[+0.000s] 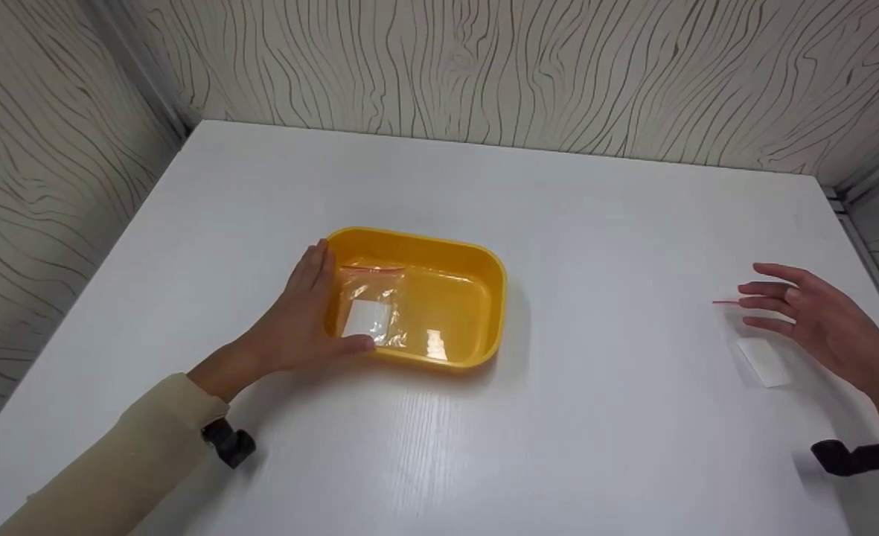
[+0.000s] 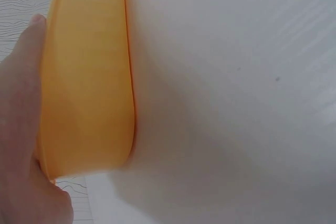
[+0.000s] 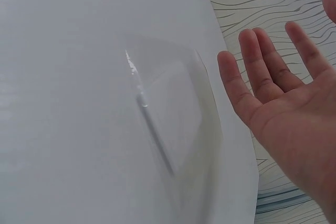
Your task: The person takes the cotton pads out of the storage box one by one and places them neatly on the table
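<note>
A yellow plastic tub (image 1: 489,313) stands on the white table. My left hand (image 1: 290,327) rests against its left end, with straight fingers along the outer wall and the thumb on the front rim. In the left wrist view the hand (image 2: 18,124) lies along the rim of the tub (image 2: 86,77). A clear zip bag holding a white piece (image 1: 368,318) lies in the tub's left half. My right hand (image 1: 830,324) hovers at the right, fingers spread and holding nothing. Beside it is another clear zip bag (image 3: 173,103) with a white piece and a red strip.
The white table (image 1: 618,246) meets patterned wall panels (image 1: 454,67) at the back and sides. A black band with a small device (image 1: 228,441) sits on the left wrist. A similar black device (image 1: 848,458) is on the right wrist.
</note>
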A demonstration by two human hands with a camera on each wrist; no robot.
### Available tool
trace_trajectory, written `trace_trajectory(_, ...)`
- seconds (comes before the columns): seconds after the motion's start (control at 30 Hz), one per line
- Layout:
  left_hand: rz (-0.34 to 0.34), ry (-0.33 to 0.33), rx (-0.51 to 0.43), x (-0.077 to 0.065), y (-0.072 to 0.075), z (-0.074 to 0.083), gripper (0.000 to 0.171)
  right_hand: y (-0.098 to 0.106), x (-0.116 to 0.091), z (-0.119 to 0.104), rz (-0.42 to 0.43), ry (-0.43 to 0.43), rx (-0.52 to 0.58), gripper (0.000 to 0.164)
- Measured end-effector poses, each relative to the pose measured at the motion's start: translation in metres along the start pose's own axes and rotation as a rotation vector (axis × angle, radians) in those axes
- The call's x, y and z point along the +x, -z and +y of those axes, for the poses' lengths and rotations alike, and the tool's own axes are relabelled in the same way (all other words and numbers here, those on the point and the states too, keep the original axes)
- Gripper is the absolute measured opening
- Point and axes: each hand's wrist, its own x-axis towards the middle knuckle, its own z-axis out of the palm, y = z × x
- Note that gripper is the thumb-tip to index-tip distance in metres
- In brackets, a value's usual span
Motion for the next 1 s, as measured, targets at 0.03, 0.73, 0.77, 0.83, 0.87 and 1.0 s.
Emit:
trace_trajectory(0.03, 0.000, 0.001, -0.003, 0.000, 0.000, 0.000, 0.139, 0.000, 0.000, 0.000, -0.005, 0.005, 0.000, 0.055)
trace_trajectory(0.73, 0.005, -0.018, -0.015, 0.000, 0.000, 0.001, 0.137, -0.012, 0.014, 0.000, -0.040, 0.007, -0.095, 0.054)
trace_trajectory(0.77, 0.005, -0.018, -0.015, 0.000, 0.000, 0.001, 0.137, -0.012, 0.014, 0.001, -0.037, 0.005, -0.101, 0.054)
trace_trajectory(0.83, 0.004, -0.015, -0.019, 0.000, 0.000, 0.000, 0.138, -0.013, 0.015, 0.000, -0.039, 0.001, -0.109, 0.054)
trace_trajectory(0.87, 0.003, -0.011, -0.020, 0.000, 0.000, 0.000, 0.138, -0.014, 0.016, 0.000, -0.041, 0.000, -0.114, 0.054)
trace_trajectory(1.0, 0.001, -0.004, -0.021, 0.000, 0.000, 0.001, 0.139, -0.017, 0.021, 0.000, -0.041, -0.003, -0.139, 0.053)
